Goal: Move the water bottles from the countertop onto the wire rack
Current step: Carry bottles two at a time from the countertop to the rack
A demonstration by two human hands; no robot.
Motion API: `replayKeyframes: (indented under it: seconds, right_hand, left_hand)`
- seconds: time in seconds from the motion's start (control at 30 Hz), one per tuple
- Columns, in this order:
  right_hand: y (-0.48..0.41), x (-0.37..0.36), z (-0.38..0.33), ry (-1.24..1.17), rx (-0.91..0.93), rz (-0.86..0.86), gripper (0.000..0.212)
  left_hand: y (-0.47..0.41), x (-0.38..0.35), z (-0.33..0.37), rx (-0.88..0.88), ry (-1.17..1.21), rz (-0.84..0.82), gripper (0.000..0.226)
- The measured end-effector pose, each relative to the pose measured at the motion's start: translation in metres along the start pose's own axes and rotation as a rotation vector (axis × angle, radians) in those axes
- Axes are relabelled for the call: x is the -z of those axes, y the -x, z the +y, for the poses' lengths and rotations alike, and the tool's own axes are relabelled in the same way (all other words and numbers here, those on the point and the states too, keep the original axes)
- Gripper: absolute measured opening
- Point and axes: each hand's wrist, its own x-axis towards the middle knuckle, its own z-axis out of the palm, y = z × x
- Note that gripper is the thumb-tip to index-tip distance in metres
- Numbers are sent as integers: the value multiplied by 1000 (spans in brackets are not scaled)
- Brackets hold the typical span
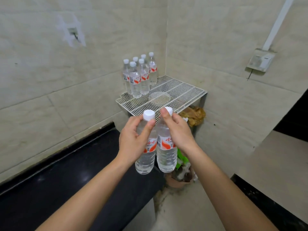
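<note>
both forearms reach forward, wrists close together. the left hand (133, 140) curls round the shoulder of a clear plastic water bottle with a white cap and red-and-white label (146, 158), thumb just below the cap. the right hand (178, 130) grips a second matching bottle (166, 157) at the neck, thumb up against its cap. both bottles hang upright in the air, side by side and nearly touching — just short of the near edge of the white wire rack (183, 92), over the end of the black countertop (66, 172). six more capped bottles (138, 77) stand clustered at the rack's back left corner, by the beige tiled walls (50, 80) — open grid lies between them and the near and right edges.
</note>
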Motion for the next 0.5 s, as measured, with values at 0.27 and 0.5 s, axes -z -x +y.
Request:
replayKeyframes:
  seconds: [0.27,0.5]
  right_hand:
    - [-131,42,3,-60,67,51,55]
    - [-254,81,-9,18,169,121,55]
  left_hand:
    - [-120,-73,-32,-75,45,21,29]
    - [-239,-127,-57,-47,110,83,34]
